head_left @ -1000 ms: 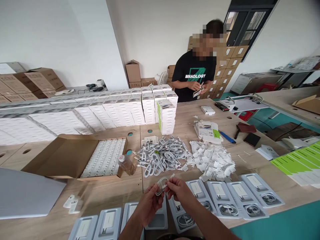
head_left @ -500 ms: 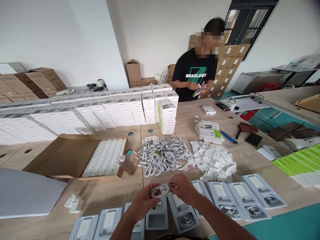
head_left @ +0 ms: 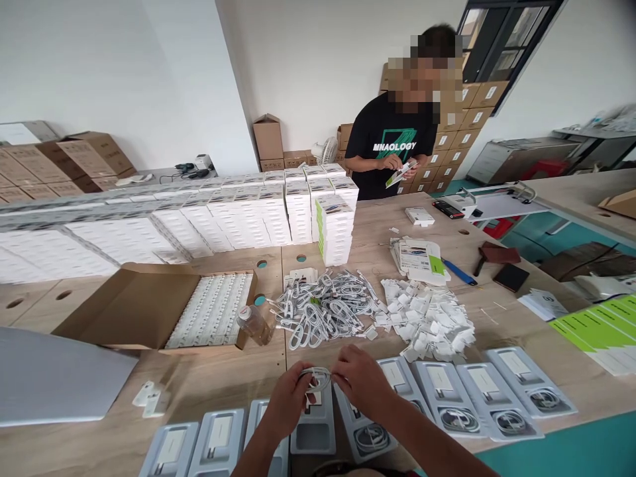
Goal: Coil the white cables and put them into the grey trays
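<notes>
A coiled grey-white charging cable [head_left: 318, 378] is held between my two hands above the near trays. My left hand [head_left: 287, 399] is closed around the left side of the coil. With its fingers pinched, my right hand [head_left: 358, 374] grips the cable's right side. Beneath them lies a grey tray [head_left: 313, 440] with an unfilled lower compartment. Beside it, another tray [head_left: 373, 440] has a coiled cable in its lower compartment. To the right, several more trays [head_left: 444, 397] each hold a white charger and a coiled cable. Trays at left [head_left: 216, 440] hold chargers.
Beyond my hands lie a cable heap [head_left: 328, 308] and a pile of small white pieces [head_left: 430, 321]. A bottle [head_left: 254, 324] stands by an open carton [head_left: 134, 305]. Stacked white boxes [head_left: 238, 218] line the back. Across the table, a co-worker [head_left: 392, 142] handles a small box.
My right hand has shifted slightly and drawn closer to the coil, which now looks more gathered. The co-worker's hands have moved over the small box. The view has shifted slightly.
</notes>
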The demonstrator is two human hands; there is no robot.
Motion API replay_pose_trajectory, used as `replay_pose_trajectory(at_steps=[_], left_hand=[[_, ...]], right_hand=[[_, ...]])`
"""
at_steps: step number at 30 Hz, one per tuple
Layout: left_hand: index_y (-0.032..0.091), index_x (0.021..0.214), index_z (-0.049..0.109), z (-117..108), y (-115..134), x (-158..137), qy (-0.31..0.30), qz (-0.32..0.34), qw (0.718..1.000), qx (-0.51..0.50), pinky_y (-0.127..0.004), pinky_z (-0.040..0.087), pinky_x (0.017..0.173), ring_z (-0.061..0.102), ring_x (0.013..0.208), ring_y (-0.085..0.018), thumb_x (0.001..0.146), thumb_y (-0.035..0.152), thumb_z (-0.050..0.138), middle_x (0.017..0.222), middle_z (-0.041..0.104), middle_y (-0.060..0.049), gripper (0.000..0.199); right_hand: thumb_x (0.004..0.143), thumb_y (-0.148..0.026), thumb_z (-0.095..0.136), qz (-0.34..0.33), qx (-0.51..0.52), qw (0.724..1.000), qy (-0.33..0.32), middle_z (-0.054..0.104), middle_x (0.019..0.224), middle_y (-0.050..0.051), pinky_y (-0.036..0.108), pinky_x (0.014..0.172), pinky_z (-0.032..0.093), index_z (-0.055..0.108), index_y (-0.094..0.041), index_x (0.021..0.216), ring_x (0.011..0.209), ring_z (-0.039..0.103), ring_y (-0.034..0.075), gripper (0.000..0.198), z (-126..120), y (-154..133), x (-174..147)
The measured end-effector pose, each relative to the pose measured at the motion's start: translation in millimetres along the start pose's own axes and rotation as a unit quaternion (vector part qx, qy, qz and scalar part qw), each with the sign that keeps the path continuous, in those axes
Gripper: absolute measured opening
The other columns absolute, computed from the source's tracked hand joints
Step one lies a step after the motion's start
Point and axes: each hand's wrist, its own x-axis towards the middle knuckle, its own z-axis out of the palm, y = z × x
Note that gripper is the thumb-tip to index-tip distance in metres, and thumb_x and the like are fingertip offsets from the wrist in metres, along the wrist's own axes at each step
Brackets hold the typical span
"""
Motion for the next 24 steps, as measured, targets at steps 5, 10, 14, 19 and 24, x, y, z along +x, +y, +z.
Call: replay_pose_trajectory(at_steps=[5,10,14,19,24], left_hand=[[0.021,0.103,0.062,6,-4,0,0.075,0.043,0.99,0.113,-0.022,0.042,0.064,0.06,0.064,-0.011,0.089,0.041,0.044,0.082,0.064,-0.002,0.031],[0.021,0.107,0.062,16,-5,-2,0.071,0.049,0.989,0.12,-0.023,0.043,0.066,0.06,0.066,-0.012,0.091,0.039,0.039,0.084,0.065,-0.002,0.033],[0.019,0.107,0.06,22,-14,-3,0.088,0.041,0.993,0.066,-0.023,0.043,0.06,0.058,0.062,-0.011,0.091,0.042,0.041,0.079,0.064,-0.002,0.034],[0.015,0.105,0.057,27,-25,0,0.088,0.031,0.994,-0.05,-0.022,0.041,0.053,0.055,0.062,-0.012,0.088,0.046,0.045,0.076,0.061,-0.004,0.037],[0.014,0.103,0.057,26,-30,-3,0.086,0.021,0.994,-0.068,-0.021,0.04,0.056,0.053,0.063,-0.01,0.086,0.045,0.049,0.078,0.059,-0.004,0.036]], right_hand=[[0.089,-0.03,0.048,0.14,0.142,0.98,0.005,0.064,0.072,0.001,0.028,0.06,0.032,0.06,-0.02,0.081,0.068,0.058,0.016,0.018,12,-12,2],[0.091,-0.038,0.043,0.181,0.377,0.907,0.048,0.061,0.064,-0.001,0.025,0.056,0.043,0.052,-0.018,0.082,0.052,0.058,0.012,0.023,34,-12,9],[0.086,-0.047,0.051,0.213,0.516,0.828,0.049,0.064,0.071,0.003,0.024,0.05,0.04,0.051,-0.016,0.085,0.058,0.064,0.016,0.031,53,-13,6],[0.08,-0.051,0.055,0.26,0.563,0.784,0.028,0.063,0.072,0.004,0.022,0.045,0.032,0.054,-0.014,0.086,0.055,0.058,0.015,0.037,64,-15,-1],[0.076,-0.028,0.062,0.194,0.337,0.907,0.162,0.061,0.102,0.008,0.03,0.076,0.046,0.06,-0.015,0.103,0.074,0.057,0.014,0.03,60,-10,-8]])
